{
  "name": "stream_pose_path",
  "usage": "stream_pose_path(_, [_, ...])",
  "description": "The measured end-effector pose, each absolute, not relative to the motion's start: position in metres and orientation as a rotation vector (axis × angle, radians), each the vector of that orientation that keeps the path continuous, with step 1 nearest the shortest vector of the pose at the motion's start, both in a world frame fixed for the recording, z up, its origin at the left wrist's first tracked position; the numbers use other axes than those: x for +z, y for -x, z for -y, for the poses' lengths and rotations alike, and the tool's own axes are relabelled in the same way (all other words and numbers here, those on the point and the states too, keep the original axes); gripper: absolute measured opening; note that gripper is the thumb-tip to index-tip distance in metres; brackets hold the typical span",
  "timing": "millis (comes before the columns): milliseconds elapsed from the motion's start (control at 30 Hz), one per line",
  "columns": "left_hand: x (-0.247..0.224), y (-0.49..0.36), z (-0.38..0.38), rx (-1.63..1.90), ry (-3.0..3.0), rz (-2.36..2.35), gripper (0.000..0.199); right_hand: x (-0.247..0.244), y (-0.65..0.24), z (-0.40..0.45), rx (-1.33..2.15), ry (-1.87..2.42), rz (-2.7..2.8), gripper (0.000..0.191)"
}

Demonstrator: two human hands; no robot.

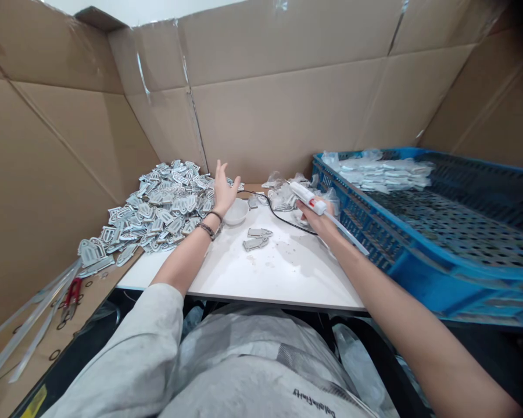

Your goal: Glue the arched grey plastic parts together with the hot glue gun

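Observation:
My right hand (320,216) is wrapped round a white glue gun (305,197), its nozzle pointing up and to the left. A white glue stick (348,233) sticks out of its back end, and a black cord (283,219) runs across the table nearby. Raised with fingers spread, my left hand (225,188) holds nothing. It is above a white bowl (236,211), beside a large heap of grey flat parts (165,203). Two grey parts (257,239) lie on the white tabletop (261,278) between my hands.
On the right stands a blue plastic crate (440,261) with a stack of bagged white pieces (381,171). Clear plastic bags (283,194) lie at the back. Red-handled cutters (72,297) and clear strips (39,325) rest on cardboard at left. Cardboard walls (287,104) surround the table.

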State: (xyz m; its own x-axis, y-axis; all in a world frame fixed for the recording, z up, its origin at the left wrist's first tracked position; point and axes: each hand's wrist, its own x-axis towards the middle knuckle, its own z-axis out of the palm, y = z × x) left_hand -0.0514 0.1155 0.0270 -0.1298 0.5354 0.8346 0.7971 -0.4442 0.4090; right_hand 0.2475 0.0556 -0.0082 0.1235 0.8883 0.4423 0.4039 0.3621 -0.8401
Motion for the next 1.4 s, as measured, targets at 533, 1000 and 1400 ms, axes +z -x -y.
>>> stream_pose_path(533, [0.035, 0.022, -0.099, -2.743, 2.765, 2.061, 0.041, -0.014, -0.248, -0.059, 0.517, 1.223, 1.493, 0.052])
stream_pose_path(1000, [0.03, 0.037, -0.102, -2.014, 2.969, 2.069, 0.032, -0.019, -0.25, -0.065, 0.505, 1.246, 1.528, 0.046])
stream_pose_path(1400, [0.035, 0.03, -0.092, -1.862, 2.673, 1.724, 0.032, -0.011, -0.249, -0.056, 0.519, 1.215, 1.524, 0.045])
